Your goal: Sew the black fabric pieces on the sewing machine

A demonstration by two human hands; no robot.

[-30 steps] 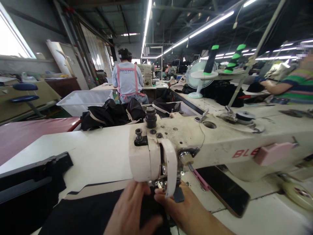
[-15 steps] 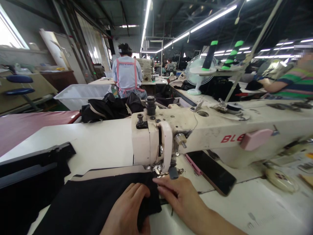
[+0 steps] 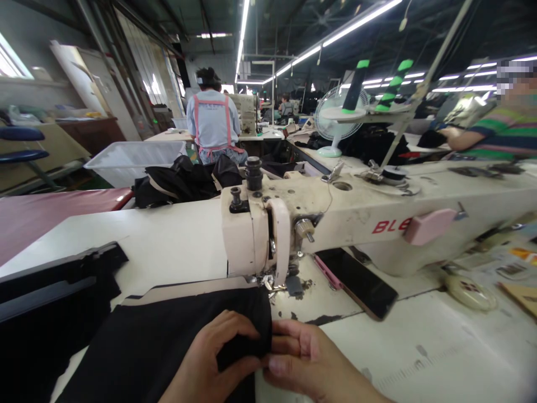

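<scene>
Left hand (image 3: 210, 364) and right hand (image 3: 310, 364) both pinch the black fabric's (image 3: 168, 341) right edge between thumb and fingers; fabric lies flat on the table (image 3: 419, 347), just before the sewing machine (image 3: 268, 235).

The black fabric (image 3: 159, 341) lies flat on the worktop (image 3: 176, 252), spread toward its near edge. A cream strip runs along its far side. Its right corner is folded up.

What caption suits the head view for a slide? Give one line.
Both hands, left hand and right hand, pinch the black fabric edge before the sewing machine.
</scene>
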